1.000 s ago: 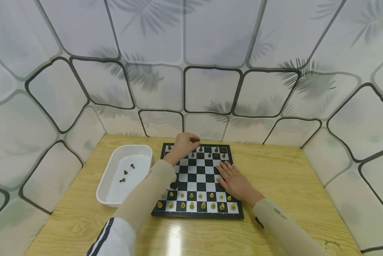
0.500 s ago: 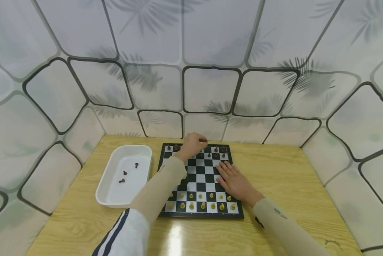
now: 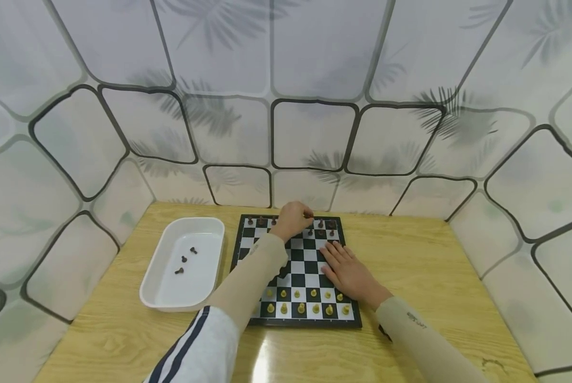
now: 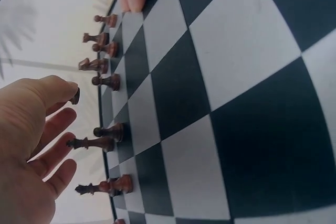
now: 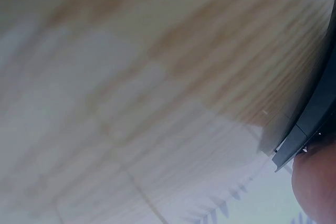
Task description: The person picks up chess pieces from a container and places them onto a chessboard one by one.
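Observation:
My left hand (image 3: 292, 219) is over the far row of a magnetic-looking chessboard (image 3: 310, 267). Its thumb and fingertips pinch a small dark brown chess piece (image 4: 75, 96), mostly hidden, so I cannot tell which piece it is. In the left wrist view, brown pieces stand along the far edge, including a knight (image 4: 93, 65), a rook (image 4: 95, 39) and a pawn (image 4: 106, 81) close by the held piece. On the board's right side my right hand (image 3: 349, 272) rests flat with fingers extended. Pale yellow pieces (image 3: 301, 308) fill the two near rows.
Left of the board, a white plastic tray (image 3: 163, 292) holds three small brown chess pieces (image 3: 179, 271). Both stand on a light wood-grain table (image 3: 410, 250). A patterned cloth wall (image 3: 314, 135) rises directly behind the table and along both sides.
My left hand has shifted to the right along the far row, uncovering brown pieces at the far left. The right hand has stayed in place on the board.

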A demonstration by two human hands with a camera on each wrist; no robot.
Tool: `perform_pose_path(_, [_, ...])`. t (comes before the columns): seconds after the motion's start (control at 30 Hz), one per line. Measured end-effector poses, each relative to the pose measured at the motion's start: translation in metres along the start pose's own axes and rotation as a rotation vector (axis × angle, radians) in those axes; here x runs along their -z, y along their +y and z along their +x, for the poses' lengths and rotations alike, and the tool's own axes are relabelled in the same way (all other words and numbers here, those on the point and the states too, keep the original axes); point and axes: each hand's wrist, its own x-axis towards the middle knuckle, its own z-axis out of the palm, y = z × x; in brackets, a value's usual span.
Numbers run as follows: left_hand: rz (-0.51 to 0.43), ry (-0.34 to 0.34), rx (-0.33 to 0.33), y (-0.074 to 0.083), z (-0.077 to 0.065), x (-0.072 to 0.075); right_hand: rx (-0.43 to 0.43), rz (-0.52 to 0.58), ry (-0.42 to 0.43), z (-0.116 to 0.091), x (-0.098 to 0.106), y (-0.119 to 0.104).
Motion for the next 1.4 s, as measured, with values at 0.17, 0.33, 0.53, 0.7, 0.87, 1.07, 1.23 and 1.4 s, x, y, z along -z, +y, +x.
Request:
perform_pose_path(0.17, [0.067,0.002,0.004,-0.003,0.002,-0.007,-0.002,0.008,0.004,0.0,0.001,-0.002])
perform_pose_path(0.33, [0.167,0.03,0.012,-0.007,0.005,-0.012,0.004,-0.003,0.022,0.001,0.003,-0.002])
perform_pose_path(0.53, [0.224,0.028,0.03,-0.01,0.007,-0.015,0.002,0.0,0.013,0.001,0.004,-0.003])
perform_pose_path(0.7, [0.242,0.017,0.042,-0.009,0.005,-0.015,-0.005,-0.003,-0.002,0.001,0.002,-0.003])
perform_pose_path(0.87, [0.24,0.019,0.047,-0.01,0.004,-0.016,0.005,-0.001,-0.001,0.0,0.001,-0.002])
perform_pose_path(1.07, [0.199,0.017,0.05,-0.012,0.004,-0.018,-0.004,0.002,0.0,-0.001,0.005,-0.003])
perform_pose_path(1.23, [0.179,0.004,0.042,-0.014,0.005,-0.018,-0.005,-0.005,-0.009,-0.001,0.004,-0.003])
perform_pose_path(1.4, [0.171,0.0,0.033,-0.017,0.007,-0.019,-0.002,-0.014,-0.001,-0.001,0.003,-0.001])
